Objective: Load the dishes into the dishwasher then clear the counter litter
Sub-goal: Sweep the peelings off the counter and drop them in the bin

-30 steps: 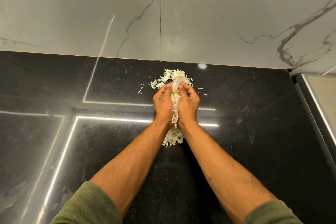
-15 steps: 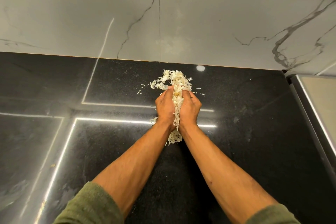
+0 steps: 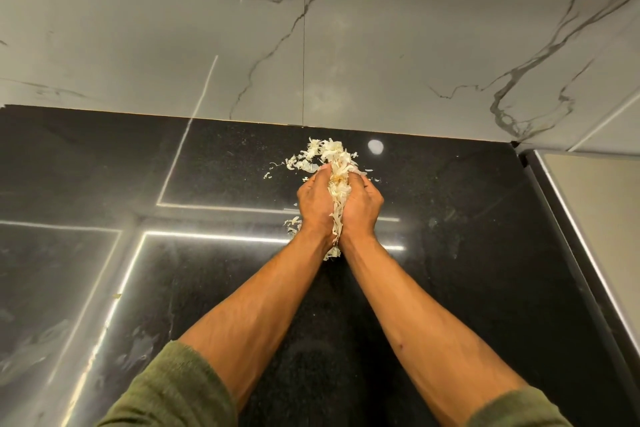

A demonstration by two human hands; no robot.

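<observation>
A heap of pale, papery peel litter [image 3: 337, 196] lies on the black polished counter [image 3: 467, 253] near the back wall. My left hand [image 3: 315, 204] and my right hand [image 3: 362, 206] are side by side with their fingers curled inward, squeezing a ridge of the litter between them. More shreds [image 3: 325, 151] spread past my fingertips toward the wall. A few shreds [image 3: 292, 225] stick out left of my left wrist, and some [image 3: 330, 253] hang between my wrists.
A grey marble wall [image 3: 311, 45] rises behind the counter. A pale raised surface with a metal edge [image 3: 595, 236] borders the counter on the right. Small loose flakes [image 3: 268, 174] lie left of the heap. Bright light strips reflect in the counter.
My hands have pressed closer together and drawn the litter into a tighter ridge between them. Less of it lies loose behind my wrists.
</observation>
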